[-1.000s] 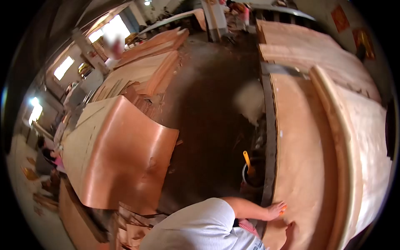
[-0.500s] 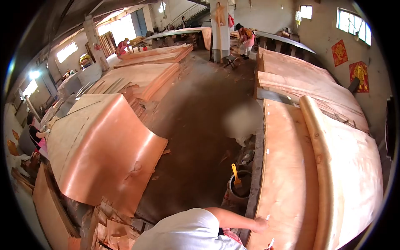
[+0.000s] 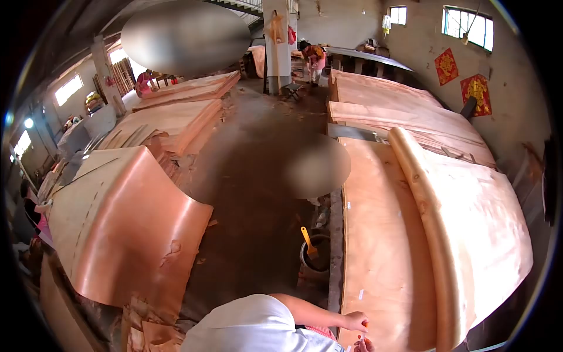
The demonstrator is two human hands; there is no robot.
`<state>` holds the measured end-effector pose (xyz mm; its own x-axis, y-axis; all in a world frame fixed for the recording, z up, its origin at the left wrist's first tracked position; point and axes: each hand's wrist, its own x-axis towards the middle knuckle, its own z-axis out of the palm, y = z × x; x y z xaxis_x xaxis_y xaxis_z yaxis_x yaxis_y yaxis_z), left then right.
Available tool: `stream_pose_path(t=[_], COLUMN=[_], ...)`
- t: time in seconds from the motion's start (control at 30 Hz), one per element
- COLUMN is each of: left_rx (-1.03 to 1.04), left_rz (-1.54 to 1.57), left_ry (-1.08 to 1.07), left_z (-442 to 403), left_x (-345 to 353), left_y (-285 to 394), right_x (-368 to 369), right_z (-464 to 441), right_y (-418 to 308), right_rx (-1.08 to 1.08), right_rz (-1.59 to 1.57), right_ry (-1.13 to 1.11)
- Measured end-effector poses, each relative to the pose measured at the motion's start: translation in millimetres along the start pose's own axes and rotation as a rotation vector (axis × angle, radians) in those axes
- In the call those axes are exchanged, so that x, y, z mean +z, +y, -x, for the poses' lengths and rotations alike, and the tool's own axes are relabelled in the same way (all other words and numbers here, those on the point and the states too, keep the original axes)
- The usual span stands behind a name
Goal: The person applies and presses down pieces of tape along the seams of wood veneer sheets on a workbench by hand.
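Observation:
My left hand (image 3: 355, 321) is closed in a pinch just above the near edge of a pale wood veneer sheet (image 3: 375, 234). Close below it, my right hand (image 3: 365, 345) is closed too and partly cut off by the frame's bottom. Between the fingers of both hands runs a short white tape strip (image 3: 362, 336). A small orange patch shows at the left fingertips, too small to name. Another white strip (image 3: 360, 294) lies flat on the veneer beyond my left hand. Along the sheet's right side lies a rolled-back veneer part (image 3: 419, 199).
A yellow-handled brush (image 3: 309, 243) leans in a dark bucket (image 3: 316, 258) beside the bench edge. Across the aisle, a curved veneer sheet (image 3: 141, 234) hangs over another bench. Veneer stacks (image 3: 170, 120) stand farther back. Other people work at the left edge and at the back.
My left hand has come off the white strip on the veneer and moved to my right hand. The strip stays on the sheet. The view has swung right.

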<state>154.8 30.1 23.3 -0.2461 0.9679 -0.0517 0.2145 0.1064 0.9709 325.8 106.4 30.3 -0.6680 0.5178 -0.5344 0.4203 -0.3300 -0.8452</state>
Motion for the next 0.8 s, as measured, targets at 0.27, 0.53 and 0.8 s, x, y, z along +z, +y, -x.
stream_pose_path(t=[0.27,0.53,0.8], left_rx=[-0.059,-0.249,-0.427], left_rz=[0.057,0.057,-0.050], left_ry=[0.136,0.507,0.834], left_z=[24,73,115], left_x=[-49,-153,-212], left_y=[-3,-38,-109], right_x=[9,-1,24], right_z=[-2,-19,12], right_y=[-11,16,-27], right_rx=[-0.035,0.068,0.095], right_rz=[-0.020,-0.022,0.087], right_ry=[-0.041,-0.088,-0.046])
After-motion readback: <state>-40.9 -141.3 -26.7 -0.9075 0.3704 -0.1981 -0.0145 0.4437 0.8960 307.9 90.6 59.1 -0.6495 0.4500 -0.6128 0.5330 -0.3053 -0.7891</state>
